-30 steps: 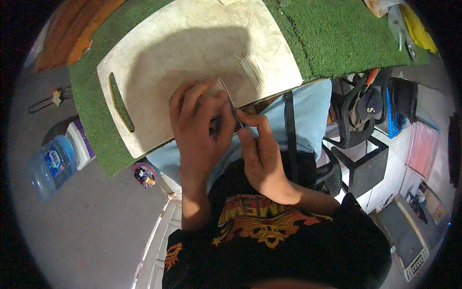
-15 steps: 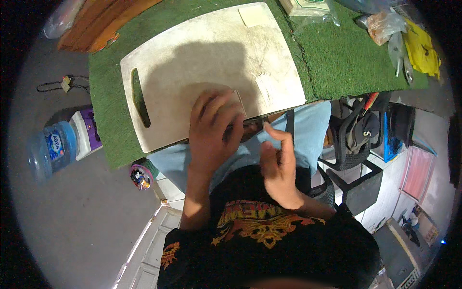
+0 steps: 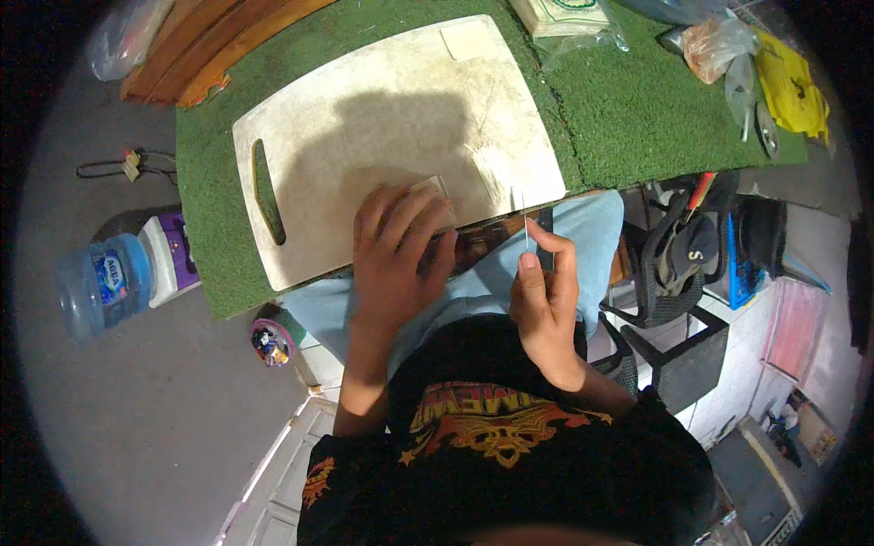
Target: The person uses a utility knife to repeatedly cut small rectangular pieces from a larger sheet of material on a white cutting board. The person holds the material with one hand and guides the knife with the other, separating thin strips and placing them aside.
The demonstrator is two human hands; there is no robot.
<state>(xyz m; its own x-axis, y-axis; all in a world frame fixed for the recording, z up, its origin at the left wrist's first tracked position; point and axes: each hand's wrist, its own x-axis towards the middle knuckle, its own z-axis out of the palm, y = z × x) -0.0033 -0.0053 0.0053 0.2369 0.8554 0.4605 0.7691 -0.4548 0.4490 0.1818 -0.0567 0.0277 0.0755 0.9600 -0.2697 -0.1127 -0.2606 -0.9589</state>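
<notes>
My left hand (image 3: 398, 246) lies over the near edge of a white cutting board (image 3: 319, 118), fingers bent and slightly apart on a small pale, flat piece (image 3: 435, 193) that they partly cover. Just right of it on the board is a bunch of thin pale strips (image 3: 492, 171). At the board's near right edge, my right hand (image 3: 546, 300) is closed with thumb and forefinger on a thin knife (image 3: 525, 227). Its narrow blade points away from me, the tip close to the strips; the handle is hidden in my hand.
A pale square sheet (image 3: 466, 42) lies at the board's far right corner. On the green mat (image 3: 619, 118) are a plastic-wrapped stack of pale sheets (image 3: 564, 16) and, farther right, a yellow bag (image 3: 790, 84). A large blue water bottle (image 3: 105, 282) lies at the left.
My right hand has moved right and slightly up, and the knife's blade now shows upright above it, edge-on. My left hand stays on the pale piece, shifted slightly left.
</notes>
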